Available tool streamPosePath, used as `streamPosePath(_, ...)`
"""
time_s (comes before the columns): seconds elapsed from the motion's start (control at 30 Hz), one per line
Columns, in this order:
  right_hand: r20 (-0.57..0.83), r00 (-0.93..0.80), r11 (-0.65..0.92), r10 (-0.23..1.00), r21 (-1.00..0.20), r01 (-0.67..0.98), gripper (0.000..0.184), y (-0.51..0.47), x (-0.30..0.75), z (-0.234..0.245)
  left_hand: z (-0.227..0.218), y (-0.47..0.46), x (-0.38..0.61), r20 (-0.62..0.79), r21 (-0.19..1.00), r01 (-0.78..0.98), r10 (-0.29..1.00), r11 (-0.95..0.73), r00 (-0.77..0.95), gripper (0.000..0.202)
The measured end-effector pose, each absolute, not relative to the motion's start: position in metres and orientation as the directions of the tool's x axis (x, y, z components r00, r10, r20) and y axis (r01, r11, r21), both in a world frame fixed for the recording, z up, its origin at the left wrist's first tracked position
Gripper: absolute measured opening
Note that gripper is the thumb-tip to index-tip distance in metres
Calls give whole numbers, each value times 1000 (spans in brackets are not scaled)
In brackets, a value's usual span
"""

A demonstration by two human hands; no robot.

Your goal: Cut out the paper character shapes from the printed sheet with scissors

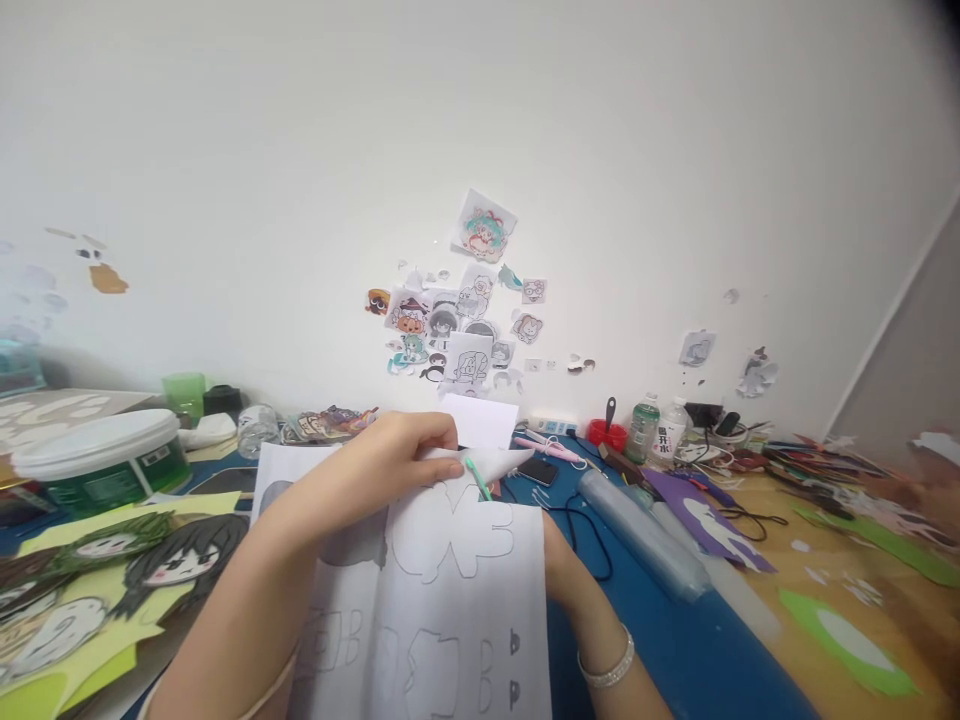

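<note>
I see a sheet of paper (457, 600) held up in front of the body, outlined shapes on its face, one crease running down it. The left hand (416, 445) grasps its top edge: the thumb lies flat on the near face, just above a drawn outline, and the other fingers curl at the edge. By the thumb tip, a corner of paper bends away to the right. A slim green tool (478, 480) slants just beside that tip, at the notched upper edge. The right wrist (559, 560) goes behind the sheet, so I cannot tell how those fingers are set; a bracelet (609, 662) circles the arm below. Farther out on the right I make out a clear plastic roll (645, 535) on the blue mat (675, 650). Character cutouts (180, 560) lie to the left, near a white-lidded tub (101, 455). Drawings (471, 362) cover part of the wall.
</note>
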State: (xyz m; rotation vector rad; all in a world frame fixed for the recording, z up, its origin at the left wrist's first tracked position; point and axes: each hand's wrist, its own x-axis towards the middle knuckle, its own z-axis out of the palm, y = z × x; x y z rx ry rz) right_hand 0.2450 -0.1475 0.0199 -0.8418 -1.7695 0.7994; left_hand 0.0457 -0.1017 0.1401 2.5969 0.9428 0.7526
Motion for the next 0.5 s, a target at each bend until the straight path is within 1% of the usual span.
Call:
streamPosePath(0.1,449,-290,495,845,-863,106,18,-145,247,17,140,-100,44,361,424,501,648,-754,671,25)
streamPosePath(0.2,458,-259,498,850,-859,116,17,-143,247,17,138,-95,44,356,425,493,641,-759,680,26)
streamPosePath(0.3,487,-240,525,840,-842,129,17,-141,247,19,135,-90,47,432,420,483,637,-769,639,23)
streamPosePath(0.37,495,-240,535,835,-833,141,18,-139,247,20,133,-91,50,530,404,510,649,-760,546,22)
streamPosePath(0.43,500,-223,538,837,-826,166,18,-138,247,21,129,-100,53,598,425,567,689,-706,409,24)
streamPosePath(0.47,505,-212,541,836,-823,172,17,-137,246,21,127,-107,55,599,469,591,728,-657,334,26)
streamPosePath(0.5,508,-205,542,836,-823,172,18,-137,246,21,123,-116,55,570,518,596,767,-613,293,31)
